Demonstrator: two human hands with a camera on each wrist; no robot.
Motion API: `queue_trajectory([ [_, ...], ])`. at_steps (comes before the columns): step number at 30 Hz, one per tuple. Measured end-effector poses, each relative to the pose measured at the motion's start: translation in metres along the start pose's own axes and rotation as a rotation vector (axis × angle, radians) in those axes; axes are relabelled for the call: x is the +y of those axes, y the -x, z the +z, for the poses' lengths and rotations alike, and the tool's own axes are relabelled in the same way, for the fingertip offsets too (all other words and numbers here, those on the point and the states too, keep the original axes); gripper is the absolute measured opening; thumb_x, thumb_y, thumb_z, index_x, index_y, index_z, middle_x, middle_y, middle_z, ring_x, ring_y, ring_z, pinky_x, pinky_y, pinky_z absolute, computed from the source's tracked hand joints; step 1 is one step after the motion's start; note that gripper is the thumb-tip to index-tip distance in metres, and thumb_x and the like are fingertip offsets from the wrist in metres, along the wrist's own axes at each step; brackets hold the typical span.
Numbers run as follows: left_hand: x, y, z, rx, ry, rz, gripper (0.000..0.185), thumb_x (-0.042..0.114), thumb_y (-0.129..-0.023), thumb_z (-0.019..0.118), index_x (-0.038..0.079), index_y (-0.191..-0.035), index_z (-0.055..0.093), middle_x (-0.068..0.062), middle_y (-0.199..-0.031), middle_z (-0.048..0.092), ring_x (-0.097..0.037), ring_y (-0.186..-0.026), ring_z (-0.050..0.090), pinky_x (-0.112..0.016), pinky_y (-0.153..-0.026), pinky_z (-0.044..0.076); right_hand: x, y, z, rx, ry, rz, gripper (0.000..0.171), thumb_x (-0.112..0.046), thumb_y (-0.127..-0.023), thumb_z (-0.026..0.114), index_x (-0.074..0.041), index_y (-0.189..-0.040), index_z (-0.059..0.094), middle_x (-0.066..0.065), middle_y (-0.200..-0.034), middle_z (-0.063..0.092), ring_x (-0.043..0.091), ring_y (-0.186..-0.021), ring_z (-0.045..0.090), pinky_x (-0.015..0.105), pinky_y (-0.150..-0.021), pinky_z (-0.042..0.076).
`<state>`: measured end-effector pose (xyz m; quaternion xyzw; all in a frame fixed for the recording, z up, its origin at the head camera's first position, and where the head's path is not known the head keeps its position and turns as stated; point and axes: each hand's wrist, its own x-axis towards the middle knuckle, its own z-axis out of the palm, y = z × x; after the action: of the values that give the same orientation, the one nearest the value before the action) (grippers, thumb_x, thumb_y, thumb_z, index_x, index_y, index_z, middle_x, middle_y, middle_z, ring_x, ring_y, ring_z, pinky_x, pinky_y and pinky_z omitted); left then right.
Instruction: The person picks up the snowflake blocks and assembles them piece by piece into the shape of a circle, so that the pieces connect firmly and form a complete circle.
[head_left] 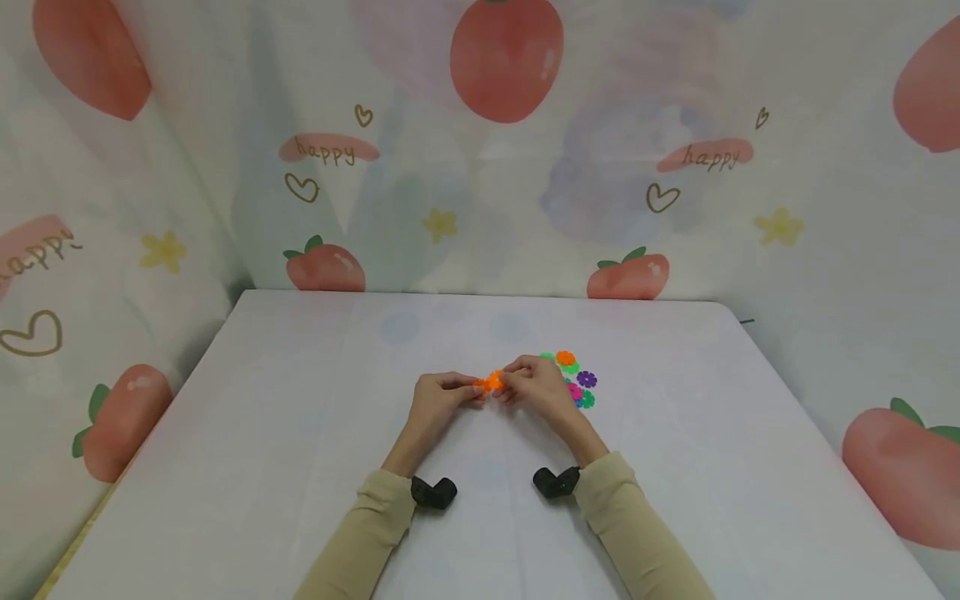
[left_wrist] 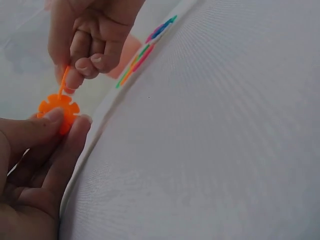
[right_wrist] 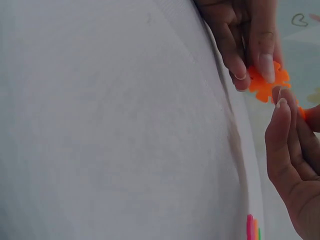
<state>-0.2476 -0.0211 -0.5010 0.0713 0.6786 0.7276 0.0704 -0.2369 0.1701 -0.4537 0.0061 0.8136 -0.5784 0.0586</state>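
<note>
Near the table's middle the left hand pinches one orange disc while the right hand pinches a second orange disc edge-on into its slot, seemingly barely joined, with the loose discs just beside waiting.

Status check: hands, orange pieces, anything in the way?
Left hand pinches a flat orange notched plastic disc. Right hand pinches a second orange disc edge-on against it. Loose coloured plastic discs lie beside the right hand, not in the way.
</note>
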Motion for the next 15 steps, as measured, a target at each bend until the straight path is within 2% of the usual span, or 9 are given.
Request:
queue_trajectory([
  [7,0.0,0.003,0.0,-0.015,-0.008,0.035,0.015,0.002,-0.089,0.077,-0.006,-0.102,0.079,-0.022,-0.099,0.077,-0.026,-0.075,0.078,-0.034,-0.077,0.063,0.002,0.0,0.002,-0.039,-0.016,-0.012,0.019,-0.008,-0.099,0.063,0.009,-0.107,0.066,0.017,-0.078,0.076,0.021,-0.065,0.073,0.034,-0.066,0.063],
  [13,0.001,0.003,0.0,-0.083,-0.009,0.062,0.036,0.025,-0.101,0.068,-0.004,-0.121,0.071,-0.018,-0.097,0.076,-0.027,-0.075,0.078,-0.035,-0.079,0.063,0.001,-0.002,-0.01,-0.143,0.018,-0.049,0.024,-0.013,-0.101,0.063,0.007,-0.114,0.069,0.015,-0.087,0.077,0.022,-0.073,0.072,0.036,-0.073,0.063],
  [15,0.002,0.002,0.0,-0.104,-0.033,0.067,0.039,0.029,-0.102,0.066,-0.005,-0.122,0.071,-0.014,-0.093,0.075,-0.024,-0.072,0.077,-0.033,-0.076,0.063,0.0,-0.002,-0.015,-0.182,0.044,-0.071,0.026,-0.014,-0.101,0.063,0.005,-0.117,0.07,0.015,-0.09,0.077,0.024,-0.077,0.072,0.039,-0.076,0.063],
])
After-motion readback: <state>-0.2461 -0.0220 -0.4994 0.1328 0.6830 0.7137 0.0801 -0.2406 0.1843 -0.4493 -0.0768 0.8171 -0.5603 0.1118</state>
